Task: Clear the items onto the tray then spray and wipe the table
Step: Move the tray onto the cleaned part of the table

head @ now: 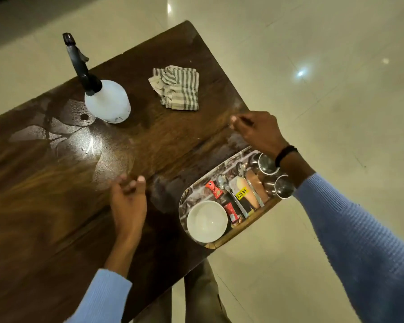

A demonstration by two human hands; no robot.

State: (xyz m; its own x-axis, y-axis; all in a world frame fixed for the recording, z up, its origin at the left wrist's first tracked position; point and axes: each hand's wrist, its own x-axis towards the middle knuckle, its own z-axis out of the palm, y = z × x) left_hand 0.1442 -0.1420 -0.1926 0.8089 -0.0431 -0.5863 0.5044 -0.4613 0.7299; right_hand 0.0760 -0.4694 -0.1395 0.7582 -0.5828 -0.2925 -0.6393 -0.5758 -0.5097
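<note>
Loaded tray at table edge — spray bottle upright, striped cloth crumpled

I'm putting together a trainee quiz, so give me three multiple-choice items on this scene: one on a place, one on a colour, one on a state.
1. Where is the cloth?
A on the floor; B on the table; C on a chair.
2. What colour is the bowl?
A white; B blue; C black.
3. How is the bottle?
A lying on its side; B lifted in the air; C standing.

Answers:
1 B: it lies crumpled on the wood.
2 A: its inside and rim are plain white.
3 C: it stands base down on the table, nozzle up, with nothing touching it.
</note>
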